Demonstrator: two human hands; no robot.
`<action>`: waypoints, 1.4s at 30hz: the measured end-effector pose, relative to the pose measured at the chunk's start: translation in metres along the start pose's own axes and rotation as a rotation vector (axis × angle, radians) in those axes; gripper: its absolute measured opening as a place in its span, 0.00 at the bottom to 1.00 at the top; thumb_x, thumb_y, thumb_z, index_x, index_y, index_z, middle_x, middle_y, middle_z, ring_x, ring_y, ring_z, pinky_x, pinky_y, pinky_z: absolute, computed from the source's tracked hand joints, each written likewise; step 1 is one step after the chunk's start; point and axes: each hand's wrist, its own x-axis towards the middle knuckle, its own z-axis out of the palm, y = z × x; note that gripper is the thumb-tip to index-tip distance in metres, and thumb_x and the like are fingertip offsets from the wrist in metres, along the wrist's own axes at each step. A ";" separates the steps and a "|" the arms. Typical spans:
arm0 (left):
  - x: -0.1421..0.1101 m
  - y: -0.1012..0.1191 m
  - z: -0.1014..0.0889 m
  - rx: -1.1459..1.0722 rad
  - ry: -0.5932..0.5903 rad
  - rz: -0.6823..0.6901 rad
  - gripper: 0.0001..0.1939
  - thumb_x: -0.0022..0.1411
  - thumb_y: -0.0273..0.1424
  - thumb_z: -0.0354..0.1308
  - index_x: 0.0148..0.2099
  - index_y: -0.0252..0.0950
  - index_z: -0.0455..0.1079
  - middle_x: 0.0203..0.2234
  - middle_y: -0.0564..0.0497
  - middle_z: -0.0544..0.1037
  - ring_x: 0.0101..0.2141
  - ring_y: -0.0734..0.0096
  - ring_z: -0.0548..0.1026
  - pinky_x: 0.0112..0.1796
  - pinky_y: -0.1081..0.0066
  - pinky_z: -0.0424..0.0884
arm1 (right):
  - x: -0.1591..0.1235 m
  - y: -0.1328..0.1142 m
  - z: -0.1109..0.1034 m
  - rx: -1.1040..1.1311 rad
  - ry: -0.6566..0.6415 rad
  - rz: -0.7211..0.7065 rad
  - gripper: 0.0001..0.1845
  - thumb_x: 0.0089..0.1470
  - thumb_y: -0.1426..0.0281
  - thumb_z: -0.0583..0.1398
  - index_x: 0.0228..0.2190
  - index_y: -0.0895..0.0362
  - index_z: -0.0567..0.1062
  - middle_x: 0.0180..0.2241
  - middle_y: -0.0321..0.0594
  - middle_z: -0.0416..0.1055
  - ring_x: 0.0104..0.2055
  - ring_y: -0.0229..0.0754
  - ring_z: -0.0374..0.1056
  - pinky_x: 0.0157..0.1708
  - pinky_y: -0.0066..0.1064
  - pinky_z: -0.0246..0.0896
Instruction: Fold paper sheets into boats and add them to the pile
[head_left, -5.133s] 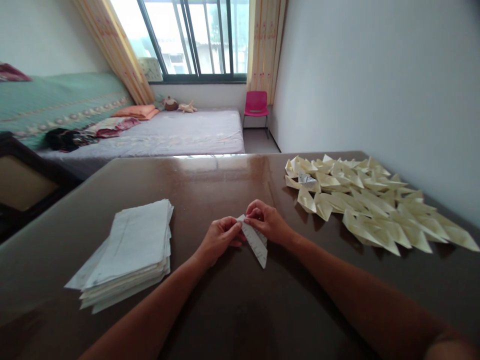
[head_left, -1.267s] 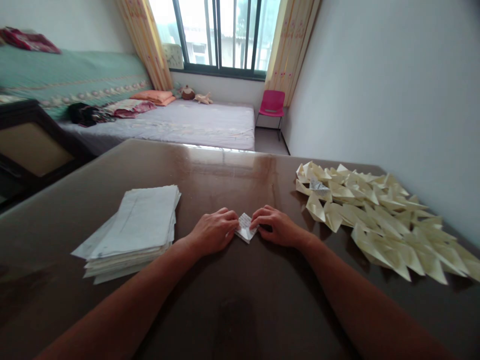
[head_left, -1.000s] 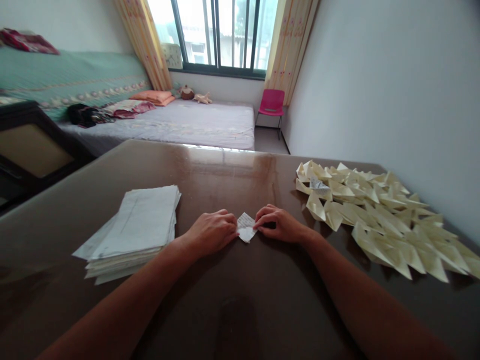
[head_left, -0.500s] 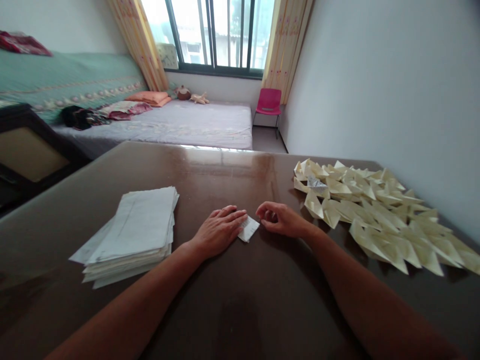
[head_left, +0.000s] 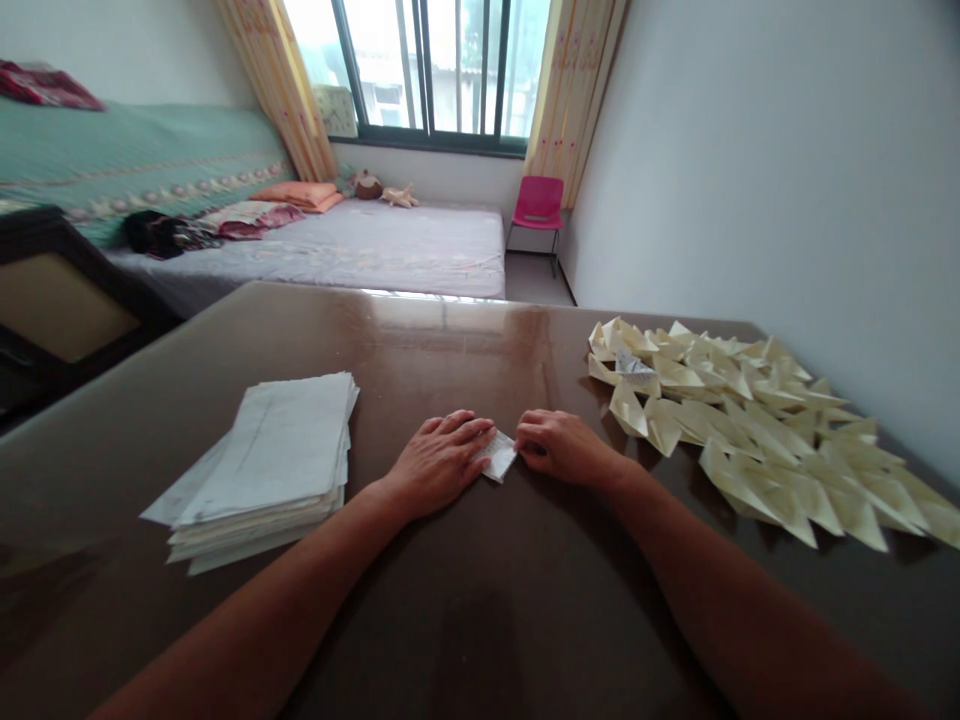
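Observation:
A small piece of folded paper (head_left: 499,456), white with faint markings, lies on the brown tabletop in front of me. My left hand (head_left: 444,458) rests flat over its left part, fingers stretched out and pressing it down, so that part is hidden. At the paper's right corner, my right hand (head_left: 556,446) has its fingers curled in a pinch on the edge. To the left lies a stack of paper sheets (head_left: 277,450), its edges uneven. Many folded paper boats (head_left: 742,400), cream-coloured, sit in rows on the right; one of them has a printed grey-white surface.
The glossy brown table (head_left: 465,350) reaches towards a bed (head_left: 420,240) under the window. A pink chair (head_left: 537,203) stands by the right wall (head_left: 750,150). At the left is a dark-framed chair or cabinet piece (head_left: 67,300).
My right hand has closed its fingers and come down onto the paper's right corner. The paper has turned slightly. My left hand stays in nearly the same place.

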 end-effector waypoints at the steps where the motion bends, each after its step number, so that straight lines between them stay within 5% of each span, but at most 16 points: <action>1: 0.000 0.000 0.000 0.002 -0.009 0.002 0.25 0.68 0.43 0.43 0.65 0.46 0.56 0.60 0.53 0.65 0.60 0.61 0.57 0.56 0.63 0.53 | 0.000 0.000 -0.002 -0.007 -0.005 -0.005 0.03 0.50 0.72 0.60 0.29 0.54 0.76 0.32 0.38 0.71 0.31 0.38 0.64 0.31 0.28 0.52; 9: -0.003 0.000 0.000 0.041 -0.090 0.026 0.30 0.67 0.48 0.42 0.67 0.44 0.49 0.64 0.51 0.58 0.63 0.60 0.51 0.59 0.62 0.48 | 0.006 -0.009 0.018 0.237 0.109 -0.075 0.10 0.59 0.67 0.58 0.41 0.51 0.77 0.40 0.41 0.72 0.44 0.41 0.66 0.45 0.31 0.60; 16: -0.008 -0.005 -0.004 0.066 -0.197 0.027 0.35 0.66 0.53 0.37 0.69 0.42 0.44 0.67 0.51 0.50 0.65 0.60 0.45 0.61 0.60 0.42 | 0.005 0.005 0.022 0.301 0.045 -0.122 0.12 0.60 0.69 0.56 0.40 0.53 0.80 0.39 0.42 0.73 0.41 0.39 0.67 0.44 0.31 0.62; 23: -0.002 -0.006 -0.019 0.003 -0.029 0.041 0.28 0.63 0.47 0.53 0.61 0.42 0.61 0.59 0.47 0.65 0.59 0.57 0.58 0.57 0.58 0.54 | 0.003 0.003 0.010 0.346 -0.028 -0.083 0.17 0.51 0.68 0.64 0.44 0.53 0.78 0.42 0.42 0.71 0.42 0.40 0.67 0.45 0.31 0.63; 27: 0.002 -0.006 -0.023 -0.179 -0.035 0.104 0.13 0.65 0.39 0.52 0.47 0.43 0.74 0.43 0.50 0.75 0.46 0.66 0.69 0.48 0.68 0.65 | 0.003 0.004 0.010 0.354 -0.045 -0.062 0.20 0.49 0.63 0.65 0.45 0.52 0.77 0.42 0.42 0.70 0.42 0.41 0.67 0.44 0.32 0.63; 31: 0.002 -0.009 -0.021 -0.300 -0.034 0.098 0.14 0.66 0.38 0.51 0.42 0.41 0.76 0.37 0.50 0.76 0.40 0.69 0.71 0.43 0.71 0.67 | 0.003 0.006 0.012 0.362 -0.042 -0.054 0.13 0.53 0.63 0.63 0.41 0.51 0.79 0.41 0.40 0.72 0.42 0.40 0.67 0.44 0.31 0.62; 42: 0.002 -0.001 -0.010 -0.251 0.043 -0.225 0.13 0.67 0.39 0.48 0.45 0.43 0.72 0.37 0.53 0.77 0.39 0.69 0.73 0.39 0.71 0.66 | 0.009 -0.002 0.027 0.343 0.065 0.123 0.09 0.59 0.68 0.57 0.35 0.56 0.77 0.34 0.39 0.74 0.37 0.38 0.67 0.38 0.28 0.60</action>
